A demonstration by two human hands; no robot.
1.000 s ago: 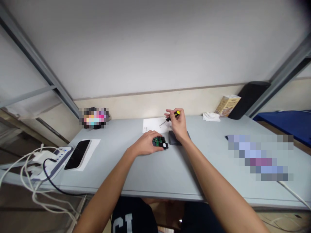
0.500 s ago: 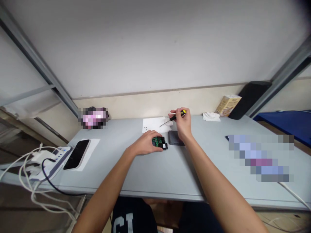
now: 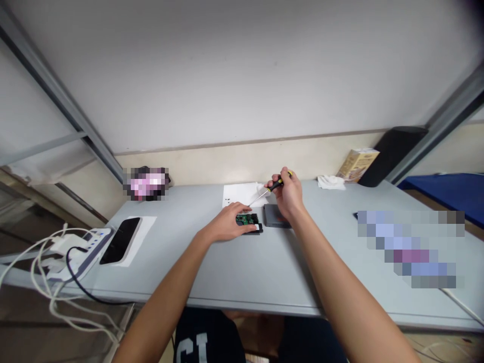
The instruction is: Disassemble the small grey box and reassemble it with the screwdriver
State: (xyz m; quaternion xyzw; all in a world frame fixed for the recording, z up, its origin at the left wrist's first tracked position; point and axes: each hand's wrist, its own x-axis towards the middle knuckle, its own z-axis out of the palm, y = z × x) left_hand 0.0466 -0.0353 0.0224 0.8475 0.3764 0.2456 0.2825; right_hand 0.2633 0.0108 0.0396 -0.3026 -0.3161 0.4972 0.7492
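Note:
A green circuit board with black parts (image 3: 247, 219) lies on the grey table, gripped at its left side by my left hand (image 3: 227, 222). My right hand (image 3: 289, 194) holds a black and yellow screwdriver (image 3: 277, 184), its shaft slanting down and left to end near my left fingertips, just above the board. Whether the tip touches anything cannot be made out. Partly behind my right wrist sits a dark grey box (image 3: 274, 217). Several tiny dark pieces (image 3: 227, 200) rest on a white sheet of paper (image 3: 240, 193) behind the board.
On the left are a phone (image 3: 121, 241) on paper and a power strip (image 3: 81, 257) with cables. A crumpled tissue (image 3: 331, 182), a yellow carton (image 3: 358, 165) and a black cylinder (image 3: 393, 154) stand at the back right. Blurred items lie at both sides.
My right hand has shifted slightly right, and the screwdriver's tip now sits closer to my left fingertips. My left thumb has moved up a little on the board's edge.

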